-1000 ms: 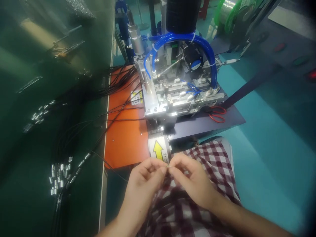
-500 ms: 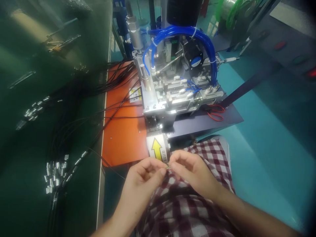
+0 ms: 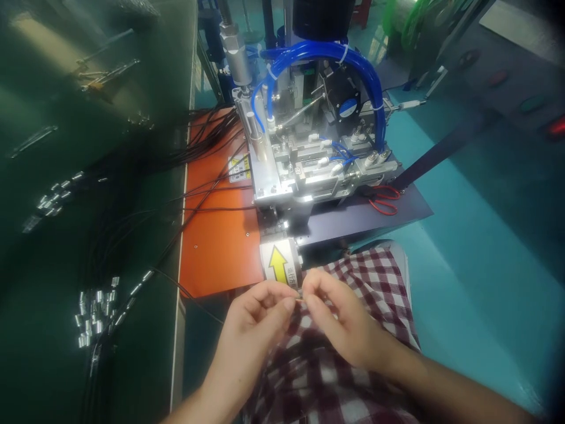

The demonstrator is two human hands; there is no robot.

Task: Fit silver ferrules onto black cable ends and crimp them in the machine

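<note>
Shifting since the earlier frame, the right hand (image 3: 346, 324) is closing its thumb and forefinger on a thin strand (image 3: 300, 300); the left hand (image 3: 253, 330) is pinching its left end, and the strand is spanning between them, near the white drum (image 3: 278, 259)

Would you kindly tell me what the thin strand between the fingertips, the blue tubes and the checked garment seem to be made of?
Thin strand: perhaps metal, given its coppery tint, but too small to settle; finish unclear.
Blue tubes: probably smooth, glossy plastic, given the highlights and even bend.
Checked garment: apparently matte woven fabric, since it drapes in soft folds.
</note>
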